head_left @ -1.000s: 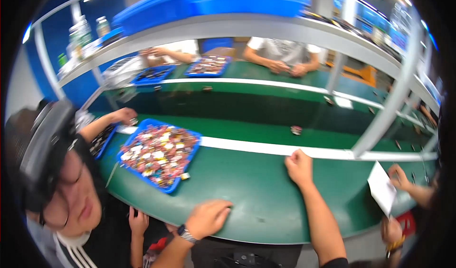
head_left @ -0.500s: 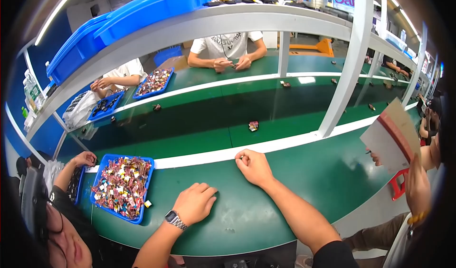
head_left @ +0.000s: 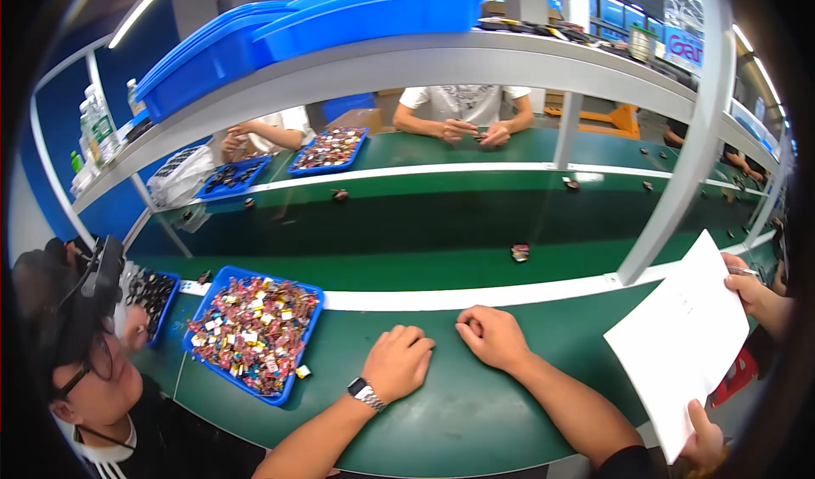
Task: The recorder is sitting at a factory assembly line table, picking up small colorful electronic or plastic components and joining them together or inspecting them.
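My left hand [head_left: 399, 364], with a metal-banded watch [head_left: 365, 392] on its wrist, rests palm down on the green work surface [head_left: 458, 420]. Its fingers are slightly bent and touch the surface, with nothing seen in them. Close by on the right, my right hand [head_left: 494, 336] lies near the white rail with its fingers curled in. Whatever those fingers may hold is hidden. Left of my left hand stands a blue tray [head_left: 317, 316] heaped with small parts [head_left: 255, 330] in reddish, white and yellow wrapping. One small part [head_left: 303, 371] lies by its right edge.
Beyond the white rail [head_left: 475, 299], a dark green belt [head_left: 407, 216] carries a few small parts [head_left: 519, 252]. Blue trays [head_left: 365, 25] sit on the overhead shelf. A person at the left sits beside black parts [head_left: 148, 296]; one at the right holds white paper [head_left: 679, 343].
The view has shifted, moving the scene rightward. My right hand is nearer my left. The left neighbour's hand has drawn back from the trays. The right person's paper has turned its white side towards me.
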The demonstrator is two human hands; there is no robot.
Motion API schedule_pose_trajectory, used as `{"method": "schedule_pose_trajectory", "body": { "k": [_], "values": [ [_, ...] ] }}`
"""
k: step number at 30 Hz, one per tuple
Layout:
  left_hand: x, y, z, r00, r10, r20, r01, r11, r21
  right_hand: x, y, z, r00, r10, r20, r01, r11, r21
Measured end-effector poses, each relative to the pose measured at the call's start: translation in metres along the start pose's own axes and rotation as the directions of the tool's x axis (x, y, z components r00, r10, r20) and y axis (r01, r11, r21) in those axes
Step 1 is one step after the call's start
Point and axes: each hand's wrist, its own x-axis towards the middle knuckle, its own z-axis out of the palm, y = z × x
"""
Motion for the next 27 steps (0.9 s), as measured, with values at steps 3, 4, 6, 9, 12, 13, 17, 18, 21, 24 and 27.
{"method": "schedule_pose_trajectory", "body": {
  "k": [3, 4, 6, 9, 12, 13, 17, 18, 21, 24, 27],
  "values": [
    [-0.001, -0.001, -0.001, 1.000, 0.006, -0.001, -0.006, 0.999, -0.040, -0.003, 0.001, 0.002, 0.999, -0.010, -0.049, 0.012, 0.999, 0.050],
    [0.002, 0.002, -0.001, 1.000, -0.003, 0.024, 0.004, 0.998, -0.056, -0.005, 0.004, -0.001, 0.999, -0.023, -0.041, 0.025, 0.998, 0.051],
    [0.004, -0.002, -0.004, 1.000, -0.024, -0.012, 0.023, 0.998, -0.060, -0.003, 0.009, 0.002, 0.996, 0.018, -0.086, -0.009, 0.995, 0.104],
    [0.002, -0.003, -0.011, 0.996, -0.056, -0.068, 0.052, 0.997, -0.061, -0.003, 0.010, 0.004, 0.987, 0.093, -0.130, -0.069, 0.982, 0.179],
    [0.000, -0.005, -0.010, 0.990, -0.102, -0.095, 0.093, 0.991, -0.094, -0.001, 0.013, 0.003, 0.985, 0.125, -0.120, -0.097, 0.971, 0.217],
    [-0.001, -0.005, -0.009, 0.990, -0.102, -0.101, 0.093, 0.992, -0.089, -0.002, 0.013, 0.003, 0.983, 0.140, -0.119, -0.110, 0.967, 0.229],
    [0.001, -0.008, -0.010, 0.987, -0.132, -0.093, 0.125, 0.989, -0.084, -0.003, 0.010, 0.003, 0.982, 0.154, -0.112, -0.128, 0.968, 0.214],
    [0.002, -0.008, -0.011, 0.984, -0.136, -0.115, 0.128, 0.989, -0.077, -0.002, 0.010, 0.002, 0.980, 0.168, -0.103, -0.143, 0.966, 0.214],
    [0.001, -0.009, -0.010, 0.978, -0.153, -0.145, 0.145, 0.987, -0.063, -0.002, 0.007, 0.000, 0.978, 0.186, -0.097, -0.163, 0.965, 0.205],
    [0.002, -0.010, -0.009, 0.971, -0.168, -0.169, 0.161, 0.985, -0.054, -0.002, 0.007, 0.000, 0.982, 0.163, -0.092, -0.138, 0.963, 0.231],
    [0.001, -0.009, -0.009, 0.966, -0.179, -0.185, 0.175, 0.984, -0.040, -0.003, 0.006, 0.000, 0.982, 0.171, -0.081, -0.146, 0.956, 0.254]
  ]
}}
